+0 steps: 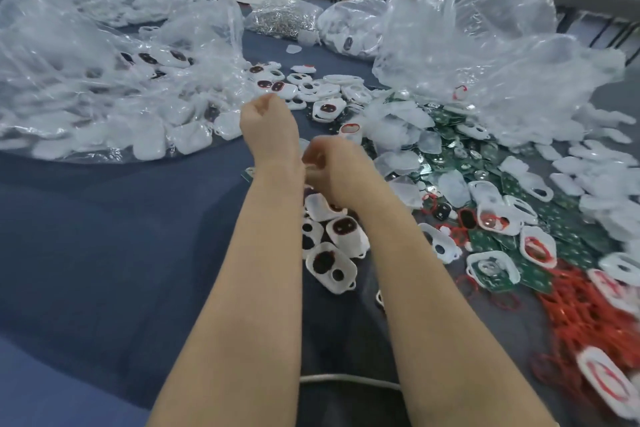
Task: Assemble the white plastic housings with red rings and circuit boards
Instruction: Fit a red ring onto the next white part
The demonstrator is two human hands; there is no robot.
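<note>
Green circuit boards (568,229): print too blurred; left hand (268,116) fisted.

Small white rounded plastic housings (330,267), each showing one large and one small dark opening, are lying in a loose, partly overlapping cluster on the dark blue desk (104,236). To their right, flat green circuit boards (568,229) are spreading in a jumbled layer, with more white shells lying over them, one of them carrying a red loop inside its rim. Thin red rings (581,308) are piling up in a tangled heap at the near right.
</note>
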